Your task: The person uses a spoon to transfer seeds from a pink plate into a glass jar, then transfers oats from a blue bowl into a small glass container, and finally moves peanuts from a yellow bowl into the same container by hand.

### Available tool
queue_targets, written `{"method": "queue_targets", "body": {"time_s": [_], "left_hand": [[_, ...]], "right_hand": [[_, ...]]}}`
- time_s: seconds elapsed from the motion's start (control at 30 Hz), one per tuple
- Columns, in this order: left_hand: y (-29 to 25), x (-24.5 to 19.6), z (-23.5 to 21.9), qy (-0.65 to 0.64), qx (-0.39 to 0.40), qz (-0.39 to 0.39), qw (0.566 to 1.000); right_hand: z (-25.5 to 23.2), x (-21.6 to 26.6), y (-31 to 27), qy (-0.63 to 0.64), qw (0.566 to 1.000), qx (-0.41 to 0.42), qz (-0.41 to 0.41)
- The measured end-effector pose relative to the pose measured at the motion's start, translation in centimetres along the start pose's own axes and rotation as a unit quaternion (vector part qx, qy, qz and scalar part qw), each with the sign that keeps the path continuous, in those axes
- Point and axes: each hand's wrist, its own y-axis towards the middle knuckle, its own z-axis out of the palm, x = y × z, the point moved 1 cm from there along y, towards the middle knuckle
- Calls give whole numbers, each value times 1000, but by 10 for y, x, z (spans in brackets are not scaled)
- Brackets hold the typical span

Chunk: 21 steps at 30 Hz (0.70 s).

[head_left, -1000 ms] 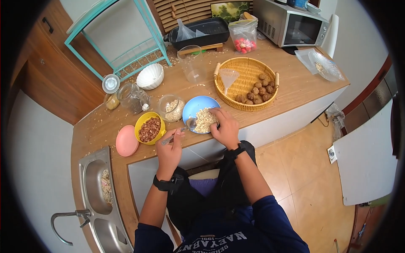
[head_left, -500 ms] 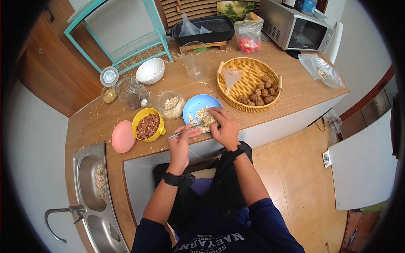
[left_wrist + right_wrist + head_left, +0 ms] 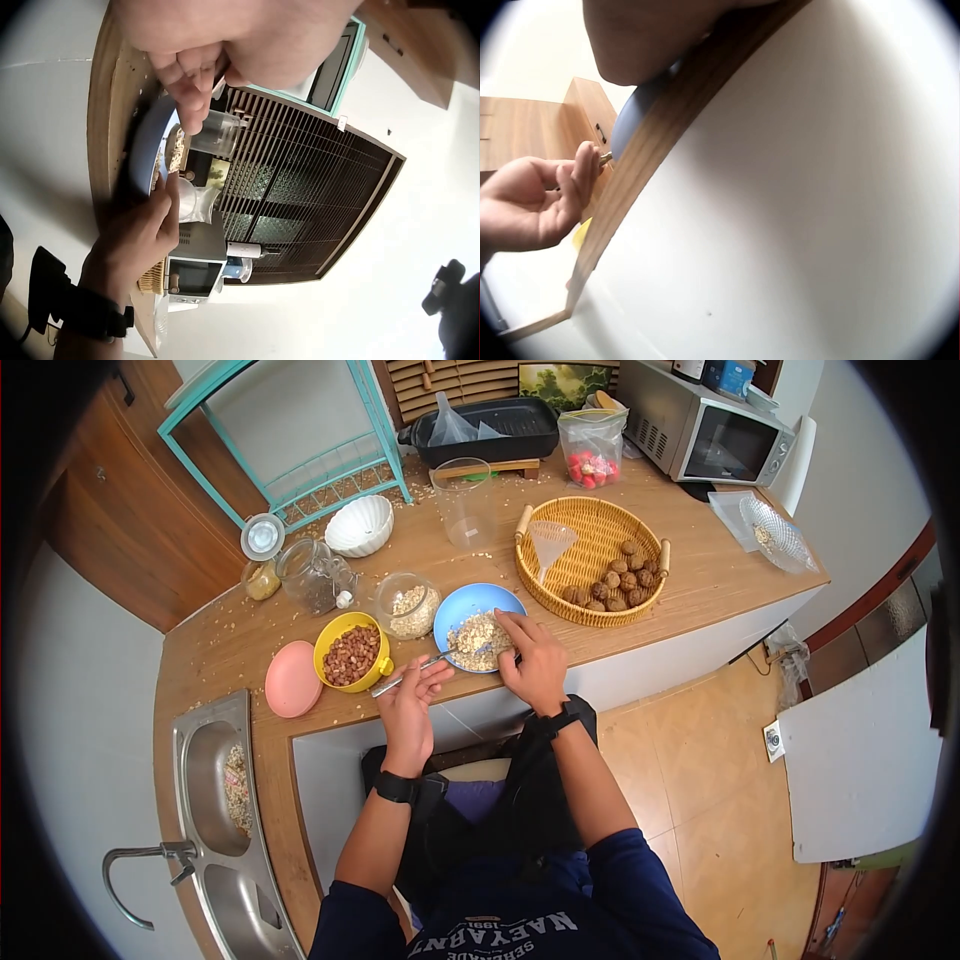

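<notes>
A blue plate (image 3: 462, 608) heaped with oat flakes (image 3: 478, 640) lies near the counter's front edge. My left hand (image 3: 412, 690) pinches a metal spoon (image 3: 418, 669) whose bowl reaches into the flakes from the left. My right hand (image 3: 532, 657) rests on the plate's right rim, fingers curled over its edge beside the flakes. In the right wrist view the left hand (image 3: 536, 202) shows with the spoon's end (image 3: 604, 157) between its fingers, by the blue plate (image 3: 634, 112). The left wrist view shows the right hand (image 3: 139, 236) against the plate's rim (image 3: 144, 150).
A yellow cup of peanuts (image 3: 352, 655) and a pink lid (image 3: 292, 680) sit left of the plate. Behind are a glass bowl of oats (image 3: 405, 608), jars (image 3: 310, 575), a white bowl (image 3: 358, 526), a wicker tray with walnuts (image 3: 590, 560), a microwave (image 3: 705, 420). A sink (image 3: 215, 810) lies left.
The left hand has drawn back leftward and lowered the spoon, whose bowl now lies in the flakes. The right hand has stayed on the plate's rim.
</notes>
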Motion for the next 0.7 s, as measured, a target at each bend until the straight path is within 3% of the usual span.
{"method": "queue_targets", "body": {"time_s": [0.33,0.67,0.7], "left_hand": [[9,-17,-3,4,3,25,1000],[45,-78,-17,-5,-61,128,990],[48,-79,-17,80,-59,160,982]], "right_hand": [[2,-1,-2,13,1000,-3,3],[2,-3,-2,16,1000,-10,-4],[2,-3,-2,15,1000,-10,-4]]}}
